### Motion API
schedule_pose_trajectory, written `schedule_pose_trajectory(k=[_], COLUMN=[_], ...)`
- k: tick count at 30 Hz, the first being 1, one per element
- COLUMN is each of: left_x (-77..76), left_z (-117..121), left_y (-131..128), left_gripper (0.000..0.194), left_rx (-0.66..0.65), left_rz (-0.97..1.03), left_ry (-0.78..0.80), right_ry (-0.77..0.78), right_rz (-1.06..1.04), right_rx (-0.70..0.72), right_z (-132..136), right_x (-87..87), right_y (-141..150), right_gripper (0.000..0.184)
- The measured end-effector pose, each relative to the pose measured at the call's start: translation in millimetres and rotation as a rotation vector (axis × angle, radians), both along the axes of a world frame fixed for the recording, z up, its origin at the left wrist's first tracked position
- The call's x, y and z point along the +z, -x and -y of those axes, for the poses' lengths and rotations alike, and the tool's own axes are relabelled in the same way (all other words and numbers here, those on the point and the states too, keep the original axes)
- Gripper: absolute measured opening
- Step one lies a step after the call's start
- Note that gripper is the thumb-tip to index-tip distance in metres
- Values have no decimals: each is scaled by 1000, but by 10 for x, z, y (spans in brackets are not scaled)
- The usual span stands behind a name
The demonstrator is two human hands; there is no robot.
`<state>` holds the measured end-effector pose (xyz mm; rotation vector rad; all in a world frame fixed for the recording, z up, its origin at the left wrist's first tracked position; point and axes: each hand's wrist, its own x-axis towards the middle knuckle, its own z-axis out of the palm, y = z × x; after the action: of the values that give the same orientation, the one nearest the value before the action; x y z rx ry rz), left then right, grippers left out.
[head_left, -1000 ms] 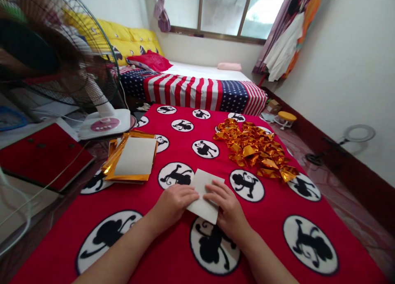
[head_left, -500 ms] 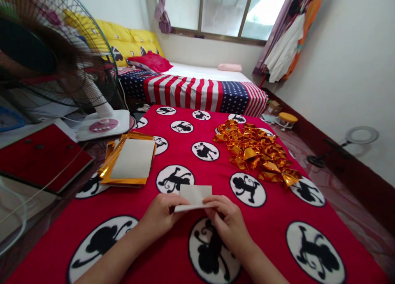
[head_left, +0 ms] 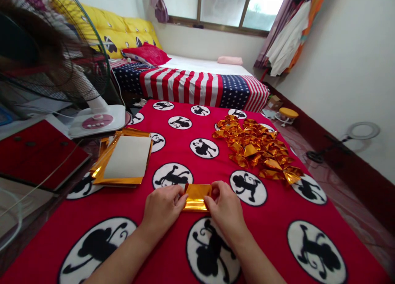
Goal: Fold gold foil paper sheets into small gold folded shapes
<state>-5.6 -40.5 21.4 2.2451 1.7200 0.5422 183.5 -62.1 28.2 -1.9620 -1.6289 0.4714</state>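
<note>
- A red panel [head_left: 40, 152] with dark marks lies farthest to the left of the left fingers, beyond the stack of sheets.
- A standing fan [head_left: 95, 119], white-based with blurred blades, is beyond the left fingers and off to their left.
- A stack of sheets [head_left: 125, 158], gold foil with a pale grey face uppermost, lies nearer, to the left of the left fingers and a little farther out, apart from them.
- The left hand [head_left: 163, 203] pinches the left end of the folded gold sheet between thumb and curled fingers.
- The folded gold sheet [head_left: 197, 197] is between the two sets of fingers, its shiny side up, over the red monkey-print cloth [head_left: 273, 226]; whether it touches the cloth cannot be told.
- The right hand [head_left: 226, 208] pinches the sheet's right end, thumb on the near side, bent fingers on the far side.
- A pile of folded gold pieces [head_left: 254, 148] lies on the cloth beyond the right fingers and to their right, well apart from them.
- A yellow-topped stool [head_left: 288, 112] stands past the pile, farther from the right fingers.
- A ring-shaped lamp [head_left: 348, 136] is farthest right of the fingers, near the wall.
</note>
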Motion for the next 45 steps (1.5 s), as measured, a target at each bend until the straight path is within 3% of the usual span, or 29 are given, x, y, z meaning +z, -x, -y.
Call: schedule_pose_trajectory(k=[5,9,12,16,18,21,23,28,45], left_x=[-40,-47,-22,0,-10,-35,-47,-56,-45], left_z=[21,-20,-140,-392,-490,-542,-527,-475,-436], left_y=[4,38,67,80,58,-5,-50,-92,-56], left_gripper=[12,43,61,59,49,42,38,33,33], left_rx=[36,130,166,160,124,146,169,195,154], left_rz=[3,107,197,528,785,1071,1150,1134,1080], left_ry=[-39,-36,16,241,376,431,396,321,325], right_ry=[116,135,132,23,-1,-42,-59,-35,-193], right_rz=[62,10,-315,-856,-989,-1094,-1112,-1018,-897], right_rx=[-52,-73,-57,9,0,-35,-43,-19,-41], right_z=[-70,-108,-181,-313,-360,-394,-395,-362,-355], right_x=[70,83,52,-19,-53,-88,-96,-85,-181], right_y=[29,39,16,1,13,32,33,33,79], right_gripper=[13,16,19,33,36,41,45,34,31])
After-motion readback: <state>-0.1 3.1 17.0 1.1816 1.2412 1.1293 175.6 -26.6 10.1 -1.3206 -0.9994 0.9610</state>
